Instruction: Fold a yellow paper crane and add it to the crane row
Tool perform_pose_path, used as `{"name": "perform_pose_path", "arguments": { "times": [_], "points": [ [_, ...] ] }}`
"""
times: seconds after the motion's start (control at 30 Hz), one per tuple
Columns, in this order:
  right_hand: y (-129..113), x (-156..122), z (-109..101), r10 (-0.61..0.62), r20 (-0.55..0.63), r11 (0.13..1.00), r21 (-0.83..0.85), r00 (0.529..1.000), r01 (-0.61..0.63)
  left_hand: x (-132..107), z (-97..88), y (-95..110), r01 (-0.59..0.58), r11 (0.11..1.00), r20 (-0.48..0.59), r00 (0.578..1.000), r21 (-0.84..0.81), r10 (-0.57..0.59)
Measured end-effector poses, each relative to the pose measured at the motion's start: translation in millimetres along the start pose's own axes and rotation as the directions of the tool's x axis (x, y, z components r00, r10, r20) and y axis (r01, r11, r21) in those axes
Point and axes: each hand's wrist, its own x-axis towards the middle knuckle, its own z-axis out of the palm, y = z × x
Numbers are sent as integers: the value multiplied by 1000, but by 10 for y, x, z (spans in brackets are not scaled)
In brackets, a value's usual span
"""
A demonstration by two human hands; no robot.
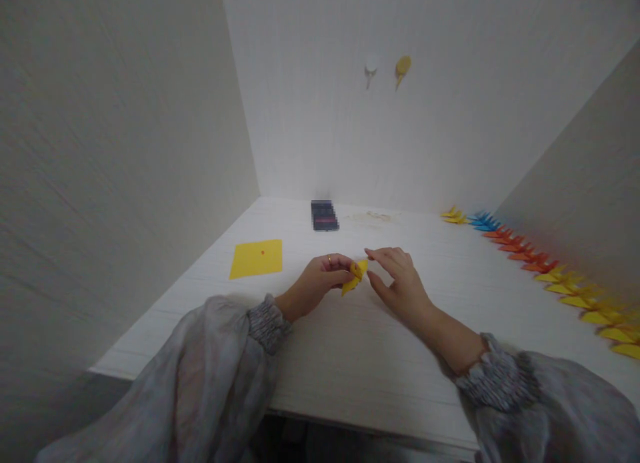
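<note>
My left hand (327, 276) pinches a small folded piece of yellow paper (356, 276), an origami figure with pointed ends, above the white table (390, 363). Just to its right is my right hand (397, 276), thumb and fingers apart, with a narrow gap between the fingertips and the paper. Nothing shows in its grasp. A flat yellow sheet (256, 258) with a small orange-red spot lies on the table to the left of my hands.
A dark rectangular object (324, 215), blurred out, lies near the back wall. Folded paper figures in yellow, blue and orange (517, 245) run in a row along the right wall. A white hook (371, 67) and a yellow hook (403, 66) are on the back wall.
</note>
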Motion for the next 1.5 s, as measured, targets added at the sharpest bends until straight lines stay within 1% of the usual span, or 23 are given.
{"name": "perform_pose_path", "arguments": {
  "times": [0.03, 0.1, 0.17, 0.23, 0.3, 0.33, 0.37, 0.4, 0.43, 0.47, 0.5, 0.53, 0.57, 0.6, 0.67, 0.77, 0.9, 1.0, 1.1, 1.17, 1.23, 1.37, 1.5],
  "points": [
    [-14, -1, -9, 10, -41, 1000, 4, 999, -10, 7, -8, -8, -5, 1000, -7, 1000, 9, 5],
    [-56, 1, -36, 13, -83, 1000, 28, 996, -10, 19, -25, -24, -20, 999, -14, 1000, 31, 20],
    [-103, 6, -62, -11, -69, 997, 72, 998, 16, 27, -39, -36, -36, 998, -11, 999, 56, 37],
    [-128, 14, -75, 3, -41, 991, 137, 999, 3, 29, -46, -40, -49, 996, -8, 999, 81, 49],
    [-117, 26, -70, 95, -41, 967, 241, 995, -83, 24, -43, -38, -56, 994, -15, 998, 93, 58],
    [-100, 34, -59, 175, -43, 938, 312, 984, -153, 20, -38, -37, -58, 994, -18, 998, 94, 60],
    [-79, 43, -45, 270, -34, 887, 397, 962, -235, 15, -32, -36, -58, 994, -18, 998, 92, 60],
    [-58, 53, -27, 371, 6, 810, 487, 929, -326, 10, -27, -36, -52, 995, -11, 998, 90, 54],
    [-39, 61, -7, 458, 92, 698, 578, 884, -422, 6, -23, -37, -43, 995, 1, 999, 93, 43],
    [-26, 67, 12, 508, 216, 563, 648, 833, -512, 2, -21, -40, -31, 995, 16, 999, 100, 29],
    [-20, 70, 29, 506, 353, 429, 689, 787, -585, 0, -22, -44, -21, 994, 30, 999, 111, 17],
    [-20, 69, 43, 470, 474, 310, 702, 745, -642, 0, -24, -48, -12, 993, 38, 999, 121, 8],
    [-24, 66, 53, 417, 565, 220, 698, 713, -681, 0, -29, -51, -6, 991, 42, 999, 130, 1],
    [-32, 59, 59, 364, 625, 157, 690, 691, -707, 2, -35, -53, -2, 991, 39, 999, 136, -3],
    [-48, 41, 62, 301, 679, 86, 680, 670, -728, 5, -46, -53, -2, 990, 14, 1000, 140, 0],
    [-52, 23, 57, 303, 676, 32, 697, 672, -716, 3, -55, -43, 30, 987, 6, 999, 159, -32],
    [-44, 28, 50, 362, 631, 14, 732, 686, -681, -8, -49, -29, 118, 964, 11, 992, 239, -124],
    [-63, 32, 45, 336, 663, -12, 714, 669, -700, -16, -42, -17, 111, 960, 46, 991, 256, -126],
    [-93, 20, 47, 268, 703, -70, 696, 658, -715, -23, -37, 3, 129, 974, 91, 985, 184, -147],
    [-108, 10, 50, 227, 714, -116, 695, 662, -710, -28, -33, 17, 153, 981, 122, 978, 119, -168],
    [-117, 5, 51, 196, 715, -165, 699, 672, -696, -33, -31, 27, 157, 987, 155, 975, 44, -162],
    [-138, 10, 48, 184, 708, -265, 703, 681, -660, -38, -34, 23, 154, 985, 183, 973, -76, -138],
    [-173, 12, 55, 192, 705, -337, 701, 683, -628, -38, -37, 9, 164, 973, 207, 970, -163, -129]
  ]
}}
